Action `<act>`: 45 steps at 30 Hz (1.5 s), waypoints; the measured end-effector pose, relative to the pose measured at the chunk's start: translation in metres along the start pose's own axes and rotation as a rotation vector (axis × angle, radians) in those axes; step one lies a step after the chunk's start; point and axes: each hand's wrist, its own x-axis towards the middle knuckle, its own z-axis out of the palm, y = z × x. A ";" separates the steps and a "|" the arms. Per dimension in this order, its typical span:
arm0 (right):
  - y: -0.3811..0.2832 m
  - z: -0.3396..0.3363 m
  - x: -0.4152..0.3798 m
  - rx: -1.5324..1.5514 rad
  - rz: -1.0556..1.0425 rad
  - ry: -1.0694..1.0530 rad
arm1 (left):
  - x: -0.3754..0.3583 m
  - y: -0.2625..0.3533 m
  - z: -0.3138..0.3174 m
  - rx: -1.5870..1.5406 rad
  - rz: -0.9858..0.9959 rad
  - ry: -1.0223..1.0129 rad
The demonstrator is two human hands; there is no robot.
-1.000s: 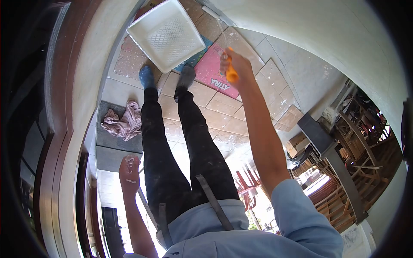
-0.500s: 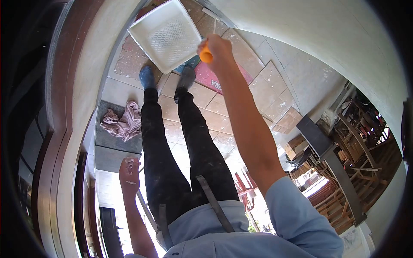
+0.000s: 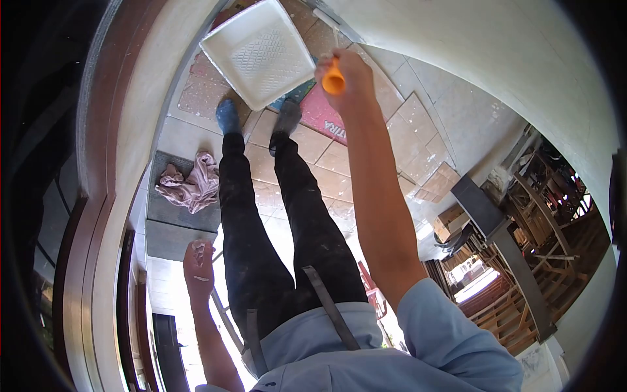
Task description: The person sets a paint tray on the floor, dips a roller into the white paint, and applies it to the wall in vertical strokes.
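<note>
My right hand (image 3: 349,78) is wrapped round the orange handle of a paint roller (image 3: 334,80). A thin rod runs from the handle to a pale roller head (image 3: 328,19) against the foot of the wall. A white paint tray (image 3: 261,55) with a textured floor lies just left of this hand, in front of my feet. Hanging low beside my leg, my left hand (image 3: 198,264) has its fingers curled in, with white smears on the skin and no visible object held.
A pale wall (image 3: 457,52) curves along the right. Paint-spotted cardboard (image 3: 418,130) covers part of the tiled floor. A crumpled pink cloth (image 3: 192,185) lies on a dark mat (image 3: 173,225) at left. Stacked wooden furniture (image 3: 522,261) stands at right.
My right hand has shifted to the right with the roller, whose head stays by the foot of the wall. The whole view has moved slightly; my left hand still hangs curled.
</note>
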 end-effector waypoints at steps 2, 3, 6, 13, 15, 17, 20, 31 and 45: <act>-0.009 -0.021 -0.036 0.005 0.026 -0.039 | -0.001 -0.004 0.000 -0.007 0.017 -0.001; -0.009 -0.035 -0.052 -0.005 0.056 -0.070 | -0.001 -0.004 0.000 -0.012 0.025 0.007; -0.016 -0.056 -0.076 -0.034 0.109 -0.042 | -0.001 0.009 -0.002 0.005 -0.010 -0.009; -0.009 -0.065 -0.003 -0.145 0.114 -0.102 | 0.000 0.014 -0.008 0.023 0.028 0.019; -0.015 -0.095 -0.043 -0.175 0.076 -0.119 | 0.000 0.019 -0.010 0.033 0.021 -0.002; -0.034 -0.113 -0.109 -0.117 0.094 -0.079 | 0.001 0.018 -0.009 0.026 0.064 -0.004; -0.052 -0.129 -0.176 -0.088 0.097 -0.031 | 0.002 0.026 -0.008 -0.004 0.039 0.002; -0.024 -0.104 -0.067 -0.157 0.079 -0.156 | -0.003 0.031 -0.009 0.069 0.120 -0.007; 0.075 -0.239 -0.157 -1.278 0.000 0.166 | -0.004 0.043 0.004 0.052 0.137 -0.036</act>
